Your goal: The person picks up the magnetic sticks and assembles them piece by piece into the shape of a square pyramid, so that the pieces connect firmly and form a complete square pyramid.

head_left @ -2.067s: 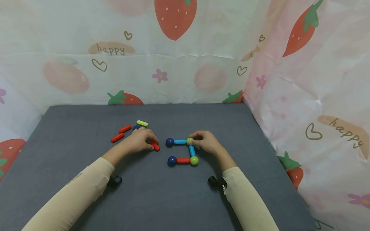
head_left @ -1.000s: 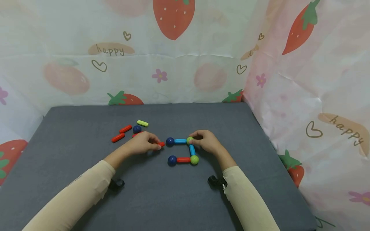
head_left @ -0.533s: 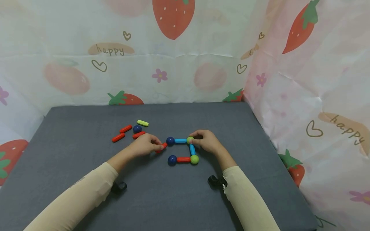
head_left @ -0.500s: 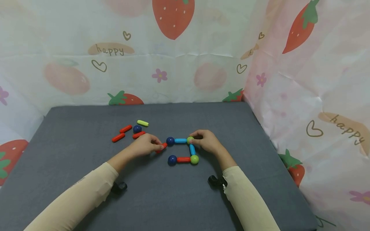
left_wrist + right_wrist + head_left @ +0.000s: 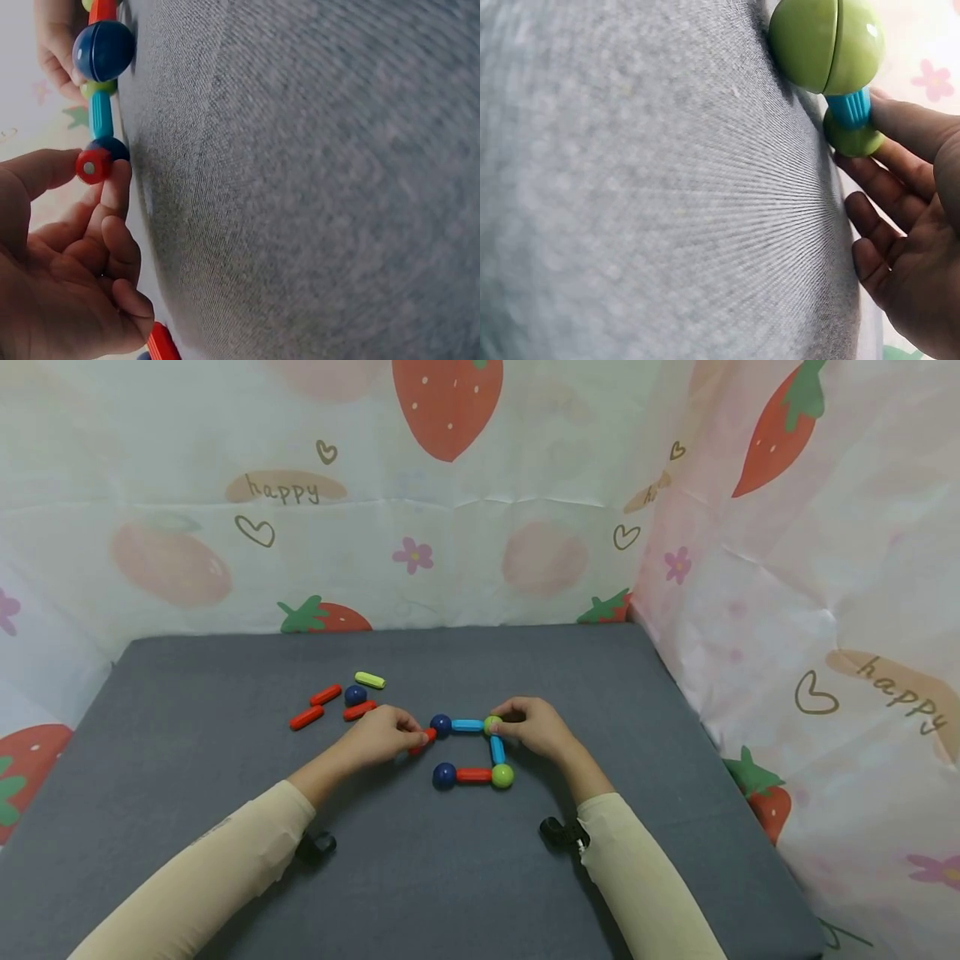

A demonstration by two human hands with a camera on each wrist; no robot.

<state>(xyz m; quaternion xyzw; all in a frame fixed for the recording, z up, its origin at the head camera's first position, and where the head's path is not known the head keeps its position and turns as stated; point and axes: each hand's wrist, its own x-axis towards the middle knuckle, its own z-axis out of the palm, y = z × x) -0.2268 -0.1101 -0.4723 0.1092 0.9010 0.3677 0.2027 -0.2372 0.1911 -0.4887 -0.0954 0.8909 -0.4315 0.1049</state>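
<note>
My left hand (image 5: 381,735) pinches a red magnetic rod (image 5: 423,743) between thumb and finger. In the left wrist view the red rod (image 5: 91,166) shows end-on, and its far end seems to meet a dark blue ball (image 5: 441,725). From that ball a light blue rod (image 5: 467,726) runs to a green ball (image 5: 491,723), which my right hand (image 5: 538,728) holds by thumb and fingers. A second light blue rod (image 5: 497,749) leads to a nearer green ball (image 5: 502,776). A red rod (image 5: 473,775) joins this to another dark blue ball (image 5: 444,776).
Loose pieces lie beyond my left hand: red rods (image 5: 307,718), a dark blue ball (image 5: 356,695) and a yellow-green rod (image 5: 370,680). Grey cloth (image 5: 450,885) covers the table. A printed curtain (image 5: 450,527) stands behind and at the right.
My left hand has carried its red rod rightward, up to the far dark blue ball. A loose red rod behind it has come into view. My right hand stays on the green ball.
</note>
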